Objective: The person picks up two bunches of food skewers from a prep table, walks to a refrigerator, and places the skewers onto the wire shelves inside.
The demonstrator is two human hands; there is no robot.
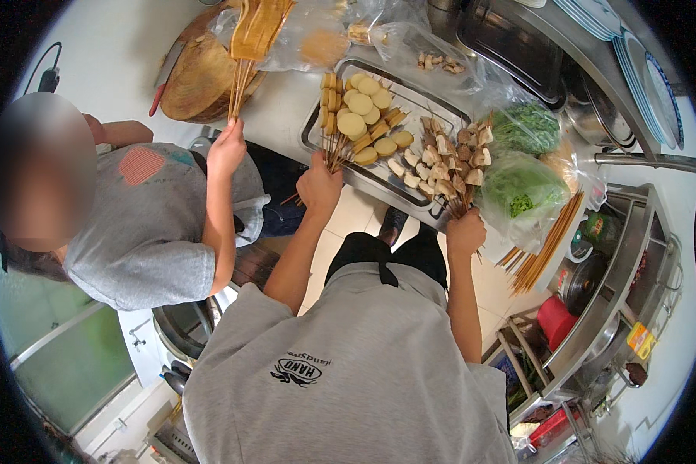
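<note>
My left hand (320, 184) grips a bunch of wooden skewers that carry round potato slices (361, 104). The slices lie over the left part of a metal tray (308, 132). At the tray's near right corner, my right hand (466, 232) is closed round the sticks of several mushroom skewers (445, 159). Cut mushroom pieces are threaded on them, and they rest across the tray's right side. Both hands are partly hidden by the camera's angle, so the fingertips do not show.
A co-worker (151, 220) at the left holds skewers of flat orange-brown food (259, 29). A round wooden chopping board (197, 81) and a red-handled knife (158, 100) lie behind. Right of the tray are bagged greens (525, 191) and loose wooden skewers (548, 243); a metal shelf (620, 278) stands beyond.
</note>
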